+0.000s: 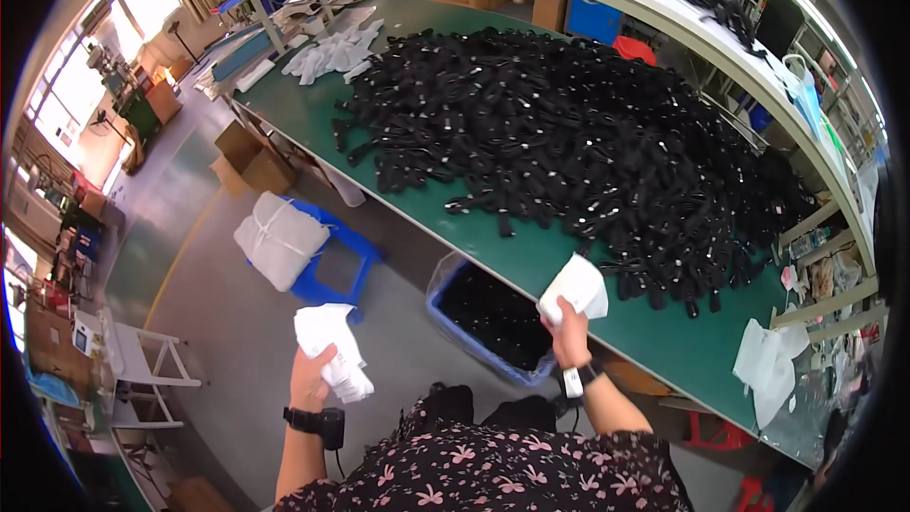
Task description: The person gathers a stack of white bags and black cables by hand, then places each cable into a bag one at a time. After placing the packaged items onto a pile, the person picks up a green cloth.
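We see a heap of cables [578, 133] on the desk [664, 332], a crate [488, 318] on the floor below its near edge, a stool [332, 261] left of it bearing a bundle [280, 239], and boxes [248, 159] behind.

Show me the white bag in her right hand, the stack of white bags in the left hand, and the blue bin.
white bag [575, 288], head view, middle of the bag
stack of white bags [332, 346], head view, centre of the stack
blue bin [453, 332], head view, front-left rim
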Demonstrator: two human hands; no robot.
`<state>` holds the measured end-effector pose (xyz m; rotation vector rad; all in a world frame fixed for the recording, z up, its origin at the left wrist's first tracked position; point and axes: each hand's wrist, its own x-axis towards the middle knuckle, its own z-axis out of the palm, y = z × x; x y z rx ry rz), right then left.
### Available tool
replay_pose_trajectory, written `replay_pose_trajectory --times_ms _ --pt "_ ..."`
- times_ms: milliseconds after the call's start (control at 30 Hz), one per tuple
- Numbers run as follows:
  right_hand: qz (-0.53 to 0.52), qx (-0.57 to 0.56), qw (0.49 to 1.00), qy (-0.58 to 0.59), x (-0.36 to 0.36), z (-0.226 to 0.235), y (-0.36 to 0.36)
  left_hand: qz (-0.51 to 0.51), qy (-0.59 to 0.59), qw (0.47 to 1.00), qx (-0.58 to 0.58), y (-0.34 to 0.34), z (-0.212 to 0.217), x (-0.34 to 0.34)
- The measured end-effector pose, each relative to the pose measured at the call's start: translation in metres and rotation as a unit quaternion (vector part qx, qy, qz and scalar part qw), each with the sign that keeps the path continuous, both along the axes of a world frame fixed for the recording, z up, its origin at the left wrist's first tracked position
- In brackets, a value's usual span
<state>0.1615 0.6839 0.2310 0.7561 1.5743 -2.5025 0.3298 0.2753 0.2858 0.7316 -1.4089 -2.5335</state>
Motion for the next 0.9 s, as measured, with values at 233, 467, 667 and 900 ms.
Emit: replay_pose_trajectory --times_ms 233,467,667,900 --pt "0.066 -0.01 0.998 -0.013 -0.117 -0.056 -0.081 0.08 0.013 0.997 -0.01 -0.12 0.01 0.03" --pt "0.361 -0.017 0.917 -0.167 -0.12 -0.018 -0.094 0.101 0.0 0.995 0.005 -0.184 0.006 -0.013" --pt "0.415 -0.005 0.877 -0.244 -0.126 -0.052 -0.102 0.065 -0.017 0.998 -0.009 -0.252 -0.002 -0.094" --pt "0.346 0.059 0.861 -0.367 -0.146 -0.048 -0.089 0.076 -0.036 0.996 -0.021 -0.328 0.012 -0.196"
